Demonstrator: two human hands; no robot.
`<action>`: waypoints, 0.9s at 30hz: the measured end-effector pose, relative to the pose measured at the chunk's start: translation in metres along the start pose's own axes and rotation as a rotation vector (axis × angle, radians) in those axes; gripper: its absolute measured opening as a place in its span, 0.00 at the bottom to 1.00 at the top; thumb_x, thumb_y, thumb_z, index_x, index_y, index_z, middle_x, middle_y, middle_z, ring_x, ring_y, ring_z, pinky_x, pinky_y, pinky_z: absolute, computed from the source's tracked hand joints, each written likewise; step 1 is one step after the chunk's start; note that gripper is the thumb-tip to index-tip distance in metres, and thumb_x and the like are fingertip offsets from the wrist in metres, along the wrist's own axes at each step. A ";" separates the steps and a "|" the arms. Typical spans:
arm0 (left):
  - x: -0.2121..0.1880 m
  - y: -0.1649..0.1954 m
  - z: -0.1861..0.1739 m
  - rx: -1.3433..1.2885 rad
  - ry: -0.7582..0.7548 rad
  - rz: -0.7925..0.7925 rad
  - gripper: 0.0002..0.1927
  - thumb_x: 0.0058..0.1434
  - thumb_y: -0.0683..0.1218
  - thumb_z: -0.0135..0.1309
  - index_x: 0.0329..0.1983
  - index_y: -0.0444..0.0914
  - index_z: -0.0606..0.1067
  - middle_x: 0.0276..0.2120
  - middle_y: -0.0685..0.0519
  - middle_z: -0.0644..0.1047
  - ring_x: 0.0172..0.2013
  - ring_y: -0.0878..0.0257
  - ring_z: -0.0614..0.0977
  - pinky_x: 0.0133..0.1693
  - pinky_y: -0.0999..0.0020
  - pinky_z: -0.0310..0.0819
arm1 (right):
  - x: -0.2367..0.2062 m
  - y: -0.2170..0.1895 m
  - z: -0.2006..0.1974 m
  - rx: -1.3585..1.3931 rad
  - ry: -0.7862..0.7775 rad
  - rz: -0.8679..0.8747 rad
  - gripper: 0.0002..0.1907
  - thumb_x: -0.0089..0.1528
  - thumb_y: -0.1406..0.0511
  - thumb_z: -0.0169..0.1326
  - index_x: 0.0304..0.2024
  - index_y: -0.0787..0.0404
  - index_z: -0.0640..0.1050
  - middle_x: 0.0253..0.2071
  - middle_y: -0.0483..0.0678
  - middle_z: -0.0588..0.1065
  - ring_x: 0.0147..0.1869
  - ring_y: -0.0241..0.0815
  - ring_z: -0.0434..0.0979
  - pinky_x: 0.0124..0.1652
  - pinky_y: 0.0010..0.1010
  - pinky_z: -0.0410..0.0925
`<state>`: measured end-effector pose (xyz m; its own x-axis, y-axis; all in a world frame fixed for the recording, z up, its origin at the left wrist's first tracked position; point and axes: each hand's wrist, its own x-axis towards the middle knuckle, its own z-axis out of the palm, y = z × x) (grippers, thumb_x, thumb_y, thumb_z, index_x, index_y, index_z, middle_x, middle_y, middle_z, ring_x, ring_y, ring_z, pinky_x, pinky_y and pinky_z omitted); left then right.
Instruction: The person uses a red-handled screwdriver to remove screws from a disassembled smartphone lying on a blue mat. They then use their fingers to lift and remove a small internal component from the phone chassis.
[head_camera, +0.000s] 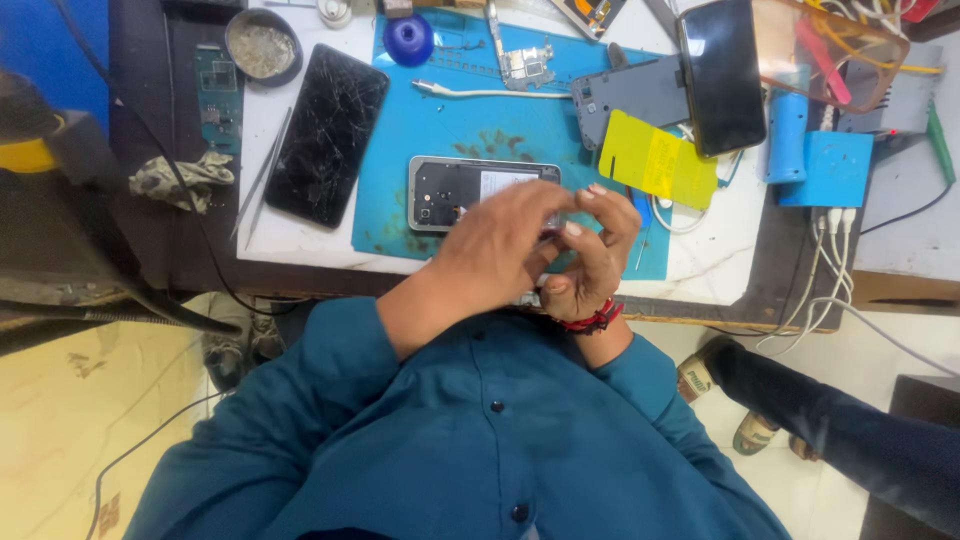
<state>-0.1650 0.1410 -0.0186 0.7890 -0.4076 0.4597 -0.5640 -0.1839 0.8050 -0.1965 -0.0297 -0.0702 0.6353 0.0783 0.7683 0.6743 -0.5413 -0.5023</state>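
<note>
While the camera looks down from above the table (300, 255), both hands meet over the near edge of a blue work mat (430, 135). The left hand (495, 250) reaches across from the teal-sleeved forearm, back of the hand up, knuckles toward the mat, its fingers (540, 200) curled inward and closed against the right hand. The right hand (595, 255) stands beside it with the wrist bent, a red thread band (590, 320) at the wrist, its fingers (615, 205) drawn narrow and pinched together above the left. Something small and dark shows between the two sets of fingers; what it is cannot be told, and whether either hand truly grips it cannot be told. Just beyond and partly under the hands lies an opened phone body (455, 190) with a silver frame, back cover off, dark interior exposed. It lies flat on the mat, its long axis running left to right across the view, the camera end toward the picture's left; its right end is hidden by the hands. A phone with a cracked black screen (325, 135) lies to the left of the mat, tilted. Tweezers (262, 175) lie beside it. A yellow sheet (655, 160) sits to the right of the hands.
</note>
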 end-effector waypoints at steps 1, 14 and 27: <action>-0.001 0.002 -0.001 -0.076 -0.072 -0.032 0.23 0.54 0.38 0.57 0.55 0.34 0.70 0.45 0.41 0.78 0.45 0.41 0.81 0.43 0.53 0.76 | 0.000 0.000 0.000 0.000 0.002 0.000 0.26 0.71 0.44 0.44 0.57 0.55 0.73 0.60 0.61 0.70 0.64 0.61 0.68 0.63 0.53 0.63; -0.002 -0.004 0.001 -0.129 -0.163 -0.102 0.18 0.55 0.37 0.56 0.50 0.35 0.73 0.41 0.44 0.77 0.42 0.44 0.80 0.40 0.55 0.76 | 0.001 -0.003 -0.003 -0.037 -0.023 -0.008 0.23 0.70 0.48 0.50 0.58 0.55 0.72 0.60 0.60 0.70 0.64 0.60 0.69 0.64 0.53 0.64; -0.022 -0.014 -0.016 0.507 -0.068 0.043 0.12 0.62 0.51 0.64 0.43 0.40 0.80 0.42 0.54 0.77 0.45 0.58 0.76 0.52 0.57 0.62 | -0.001 -0.018 -0.005 0.144 -0.010 0.219 0.22 0.69 0.77 0.45 0.64 0.58 0.68 0.63 0.64 0.70 0.58 0.51 0.78 0.54 0.36 0.75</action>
<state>-0.1709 0.1666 -0.0339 0.7543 -0.4783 0.4496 -0.6562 -0.5696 0.4949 -0.2106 -0.0241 -0.0601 0.7755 -0.0187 0.6310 0.5661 -0.4219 -0.7082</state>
